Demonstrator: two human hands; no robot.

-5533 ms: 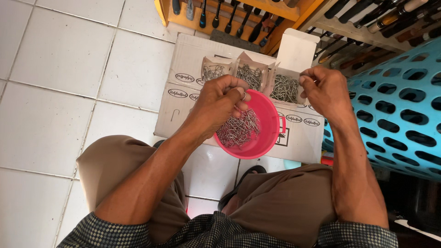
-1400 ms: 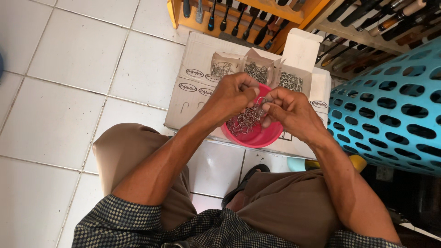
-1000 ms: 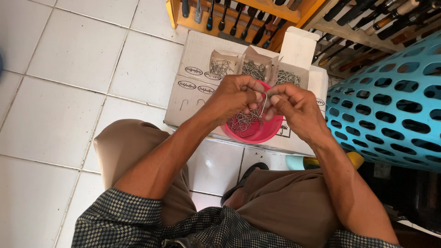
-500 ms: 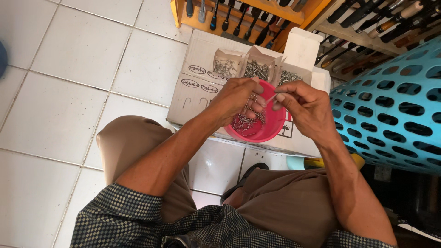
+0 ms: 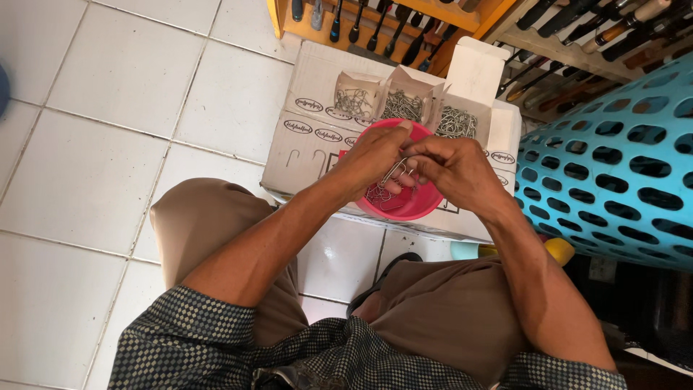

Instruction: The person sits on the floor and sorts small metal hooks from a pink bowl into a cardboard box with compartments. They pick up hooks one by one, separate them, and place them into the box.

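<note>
Metal hooks (image 5: 393, 172), a small bunch of them, are pinched between the person's two hands just above a pink bowl (image 5: 415, 206), which sits on a flattened white cardboard box (image 5: 303, 148) on the tiled floor (image 5: 108, 144).

Going left to right: the left hand (image 5: 372, 155) has its fingers curled closed around one end of the bunch, and the right hand (image 5: 455, 167) meets it, fingertips closed on the other end (both grips look tight, though exactly how many hooks they hold I cannot tell). More loose hooks lie in the bottom of the bowl beneath the hands.

Behind the bowl stand three small open cartons (image 5: 404, 108), each already holding a heap of the same hooks. To my eye the sorting is well along but unfinished: the cartons are partly filled, while the bowl has a fair tangle left in it and one bunch is in hand.

Farther right a turquoise plastic basket (image 5: 621, 173) with oval holes stands beside the box, and a wooden rack of tools (image 5: 375, 22) runs along the top.
</note>
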